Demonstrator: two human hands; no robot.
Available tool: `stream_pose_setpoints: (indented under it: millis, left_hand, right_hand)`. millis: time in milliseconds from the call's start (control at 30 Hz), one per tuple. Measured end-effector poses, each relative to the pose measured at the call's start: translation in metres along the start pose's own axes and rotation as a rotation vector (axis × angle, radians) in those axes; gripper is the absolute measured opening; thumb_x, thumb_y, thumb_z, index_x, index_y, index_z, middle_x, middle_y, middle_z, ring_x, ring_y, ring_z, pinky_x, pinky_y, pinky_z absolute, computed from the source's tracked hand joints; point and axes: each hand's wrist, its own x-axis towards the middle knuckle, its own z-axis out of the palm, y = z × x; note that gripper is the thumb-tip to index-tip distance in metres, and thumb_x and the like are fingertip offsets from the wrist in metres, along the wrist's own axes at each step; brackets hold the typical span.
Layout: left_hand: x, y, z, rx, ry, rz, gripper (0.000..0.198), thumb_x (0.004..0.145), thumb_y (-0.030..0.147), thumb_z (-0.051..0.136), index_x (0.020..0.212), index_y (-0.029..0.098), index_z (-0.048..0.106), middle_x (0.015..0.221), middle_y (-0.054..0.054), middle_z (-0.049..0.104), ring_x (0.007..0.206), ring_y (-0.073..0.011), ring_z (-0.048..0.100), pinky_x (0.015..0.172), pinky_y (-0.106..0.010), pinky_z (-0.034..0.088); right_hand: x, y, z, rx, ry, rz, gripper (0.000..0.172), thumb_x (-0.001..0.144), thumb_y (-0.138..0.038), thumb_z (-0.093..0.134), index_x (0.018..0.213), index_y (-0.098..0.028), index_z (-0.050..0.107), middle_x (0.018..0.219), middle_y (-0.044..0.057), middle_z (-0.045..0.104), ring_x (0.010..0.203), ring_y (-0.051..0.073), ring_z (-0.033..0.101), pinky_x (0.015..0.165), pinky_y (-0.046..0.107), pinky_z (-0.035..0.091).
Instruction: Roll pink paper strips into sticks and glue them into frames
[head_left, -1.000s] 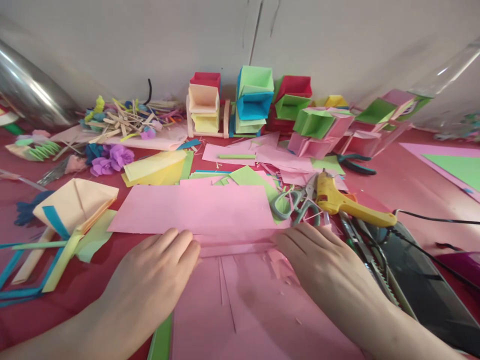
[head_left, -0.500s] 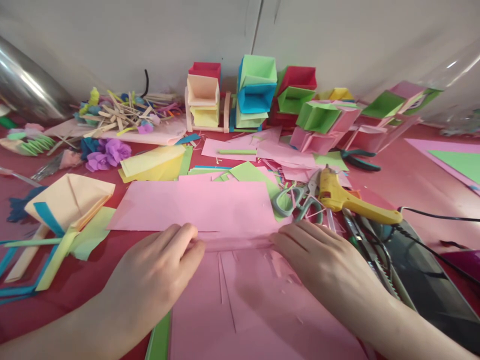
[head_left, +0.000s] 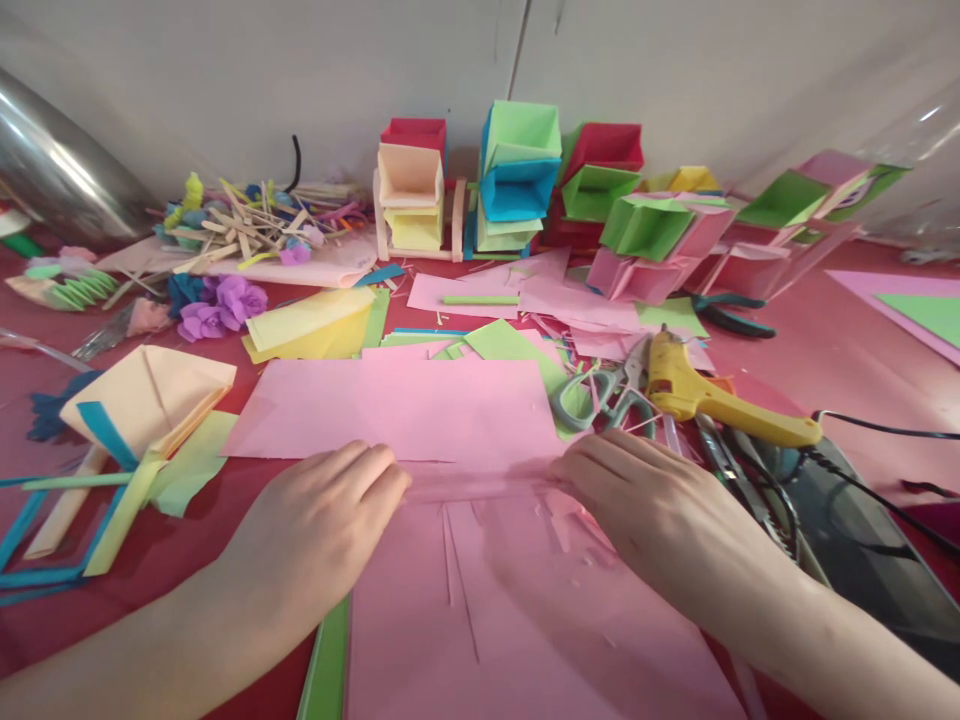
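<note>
A narrow pink paper strip (head_left: 480,484) lies crosswise between my two hands, its folded or rolled edge facing me. My left hand (head_left: 334,520) is closed, fingers curled over the strip's left end. At the right end, my right hand (head_left: 637,500) pinches it the same way. The fingertips of both hands are partly hidden. Beneath is a large pink sheet (head_left: 540,640) with thin offcuts on it, and a green sheet (head_left: 326,660) shows under its left side. Just beyond my hands lies a flat pink paper rectangle (head_left: 397,405).
Scissors (head_left: 600,395) and a yellow glue gun (head_left: 720,400) lie right of centre, beside a dark tray (head_left: 862,550). Folded paper boxes (head_left: 521,190) stand along the wall. Craft sticks (head_left: 247,225), purple paper flowers (head_left: 225,305) and a cream paper piece (head_left: 150,395) are on the left.
The view has shifted slightly, so things sit a little further right. Both hands keep their grip on the pink strip, with hardly any movement.
</note>
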Motion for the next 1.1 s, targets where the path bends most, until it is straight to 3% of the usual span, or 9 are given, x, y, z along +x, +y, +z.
stream_pose_setpoints:
  millis: [267,400,500,600,700,833,1000,1100]
  left_hand:
    - [0.001,0.001,0.001,-0.078,0.002,-0.054,0.028,0.078,-0.001,0.034,0.083,0.015,0.057,0.073,-0.004,0.061,0.064,-0.0178,0.058,0.056,-0.030,0.047]
    - [0.002,0.002,0.002,-0.063,-0.036,0.003,0.035,0.071,-0.006,0.033,0.085,0.016,0.056,0.080,-0.005,0.061,0.067,-0.0180,0.057,0.057,-0.030,0.047]
    - [0.003,0.003,0.001,-0.027,-0.043,0.006,0.032,0.069,-0.004,0.035,0.078,0.018,0.057,0.079,-0.005,0.059,0.068,-0.0187,0.056,0.058,-0.031,0.047]
    - [0.004,0.007,-0.001,0.024,0.023,0.040,0.027,0.070,-0.001,0.039,0.072,0.017,0.059,0.077,-0.005,0.060,0.068,-0.0201,0.055,0.058,-0.032,0.047]
    - [0.003,0.012,-0.004,0.080,0.071,0.103,0.029,0.069,-0.002,0.037,0.069,0.015,0.060,0.073,-0.006,0.062,0.062,-0.0186,0.055,0.051,-0.029,0.045]
    - [0.000,0.016,-0.008,0.128,0.040,0.135,0.034,0.066,-0.004,0.034,0.067,0.014,0.062,0.070,-0.007,0.063,0.057,-0.0178,0.055,0.044,-0.027,0.041]
    - [-0.005,0.015,-0.005,0.135,0.020,0.105,0.040,0.067,-0.005,0.031,0.075,0.015,0.064,0.076,-0.007,0.065,0.061,-0.0178,0.058,0.046,-0.026,0.042]
    - [-0.006,0.013,-0.001,0.142,0.044,0.070,0.044,0.069,-0.005,0.029,0.088,0.016,0.064,0.084,-0.006,0.066,0.069,-0.0173,0.059,0.048,-0.025,0.043]
  right_hand:
    - [0.002,-0.002,0.003,-0.013,0.025,0.094,0.019,0.076,-0.002,0.041,0.076,-0.017,0.052,0.065,0.001,0.053,0.060,0.015,0.049,0.055,0.025,0.032]
    - [0.003,-0.006,-0.001,-0.060,0.022,0.081,0.022,0.071,0.002,0.039,0.068,-0.018,0.048,0.062,0.000,0.050,0.054,0.013,0.044,0.052,0.024,0.029]
    - [0.004,-0.010,-0.003,-0.139,0.044,0.058,0.024,0.068,0.004,0.039,0.068,-0.018,0.049,0.066,0.002,0.053,0.058,0.014,0.044,0.054,0.025,0.030]
    - [0.003,-0.015,-0.002,-0.199,0.090,0.007,0.025,0.070,0.003,0.040,0.069,-0.018,0.053,0.074,0.005,0.057,0.067,0.017,0.048,0.058,0.027,0.034]
    - [0.000,-0.020,0.000,-0.216,0.101,-0.077,0.025,0.074,0.001,0.038,0.073,-0.016,0.056,0.072,0.005,0.056,0.064,0.016,0.049,0.056,0.027,0.037]
    - [-0.007,-0.020,0.002,-0.263,0.123,-0.187,0.030,0.076,0.001,0.033,0.083,-0.012,0.060,0.075,0.007,0.059,0.066,0.017,0.053,0.052,0.027,0.040]
    - [-0.013,-0.013,0.004,-0.269,0.163,-0.211,0.032,0.082,-0.005,0.031,0.094,-0.010,0.061,0.085,0.010,0.062,0.072,0.018,0.055,0.052,0.027,0.043]
    - [-0.011,-0.012,0.005,-0.272,0.184,-0.209,0.033,0.083,-0.006,0.030,0.090,-0.010,0.062,0.083,0.009,0.063,0.071,0.018,0.055,0.050,0.027,0.041]
